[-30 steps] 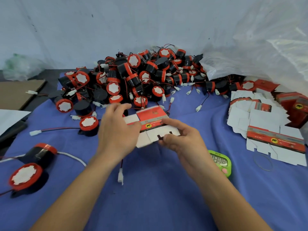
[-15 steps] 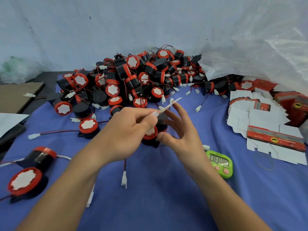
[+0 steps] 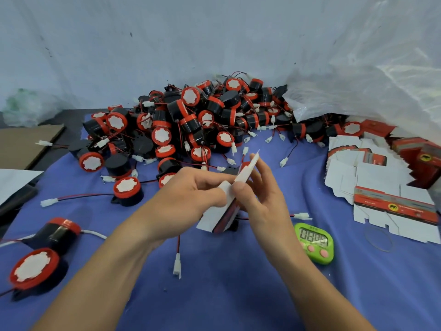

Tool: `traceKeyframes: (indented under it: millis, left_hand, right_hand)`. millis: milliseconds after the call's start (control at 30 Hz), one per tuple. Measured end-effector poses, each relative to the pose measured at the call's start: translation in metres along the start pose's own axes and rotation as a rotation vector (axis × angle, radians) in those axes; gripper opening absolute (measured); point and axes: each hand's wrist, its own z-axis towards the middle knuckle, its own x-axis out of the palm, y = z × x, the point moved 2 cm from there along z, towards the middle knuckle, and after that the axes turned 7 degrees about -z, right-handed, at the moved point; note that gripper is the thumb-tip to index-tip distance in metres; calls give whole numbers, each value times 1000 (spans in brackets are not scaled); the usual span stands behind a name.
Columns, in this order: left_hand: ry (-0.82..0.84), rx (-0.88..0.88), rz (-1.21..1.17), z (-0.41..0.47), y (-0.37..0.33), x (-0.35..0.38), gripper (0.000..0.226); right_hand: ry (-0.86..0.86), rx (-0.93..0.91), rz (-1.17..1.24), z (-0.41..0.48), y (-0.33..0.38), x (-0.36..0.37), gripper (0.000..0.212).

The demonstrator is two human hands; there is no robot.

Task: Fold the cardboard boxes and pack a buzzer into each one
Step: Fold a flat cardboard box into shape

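Head cam: box in hand, not yet folded up.
My left hand (image 3: 191, 194) & right hand (image 3: 265, 199) both pinch the flat red-and-white cardboard box blank (image 3: 247, 172) mid-scene; no buzzer in it. Far: heap of round black-and-red plastic buzzers (image 3: 191, 120); right: stack of flat blanks (image 3: 381, 182), all unpacked.

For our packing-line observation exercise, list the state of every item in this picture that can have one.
Cardboard box: half-folded, one flap raised, held above the cloth.
Left hand: pinches the box.
Right hand: pinches the raised flap.
Buzzers: loose in a pile, unpacked.
Box blanks: flat, unfolded, stacked.
Timer: display lit.
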Motion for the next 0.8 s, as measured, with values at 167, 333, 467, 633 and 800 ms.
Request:
traceKeyframes:
  millis: [167,333,467,633,800]
  left_hand:
    - [-291,48,13,3,4,2,40]
    - [-366,-15,-41,4,11,-2,24]
    - [-218,-69,-83,3,9,1,25]
    - [-243,120,362,-1,-1,2,23]
    - [-523,196,663,-5,-6,-5,30]
  right_hand:
    - [-86,-45,-312,-1,1,-7,71]
    - [34,-68,-163,-1,0,2,72]
    - [110,-20,-44,2,-3,3,97]
    - [-9,-61,-71,1,1,1,56]
    - [-311,-117,-263,3,6,-12,37]
